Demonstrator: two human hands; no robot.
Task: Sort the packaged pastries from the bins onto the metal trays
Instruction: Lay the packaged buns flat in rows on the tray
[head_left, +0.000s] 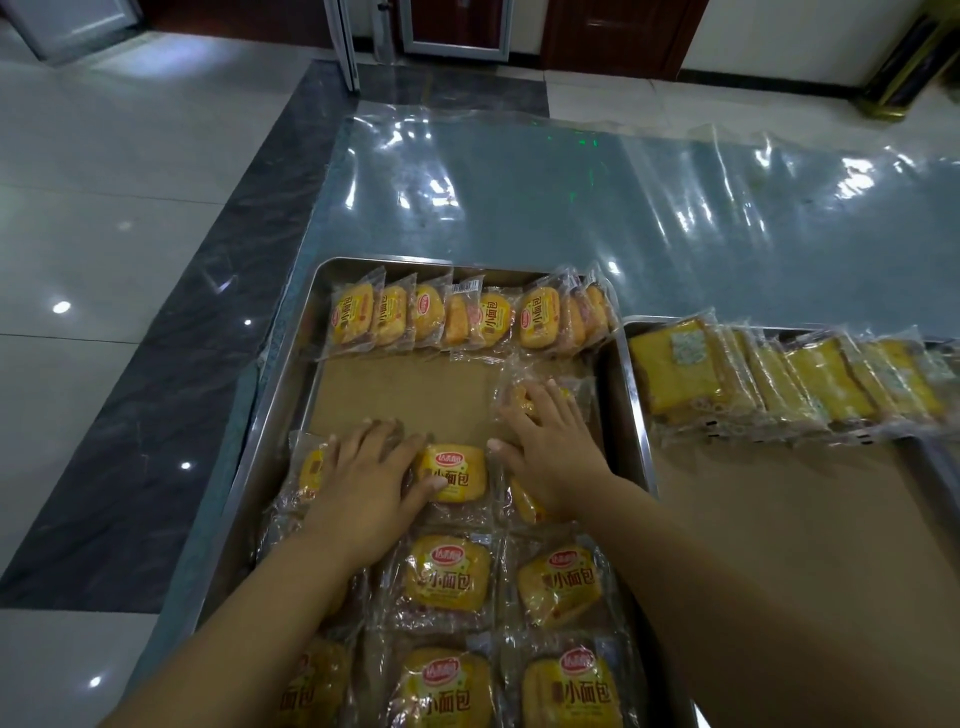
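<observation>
Pastry rows (470, 317) in left tray (270, 415), beside second tray (631, 332)

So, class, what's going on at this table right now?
A person is laying out packaged breads in a metal tray. The left hand and right hand press flat on the ones mid-tray. More lean in a row at the far end. A second tray alongside holds longer cakes.

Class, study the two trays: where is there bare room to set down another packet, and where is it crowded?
Left tray: a bare brown strip between the far row of standing packets and the flat packets under the left hand and right hand. Right tray: bare liner on the near side of its long packets. Crowded: the left tray's near half.
</observation>
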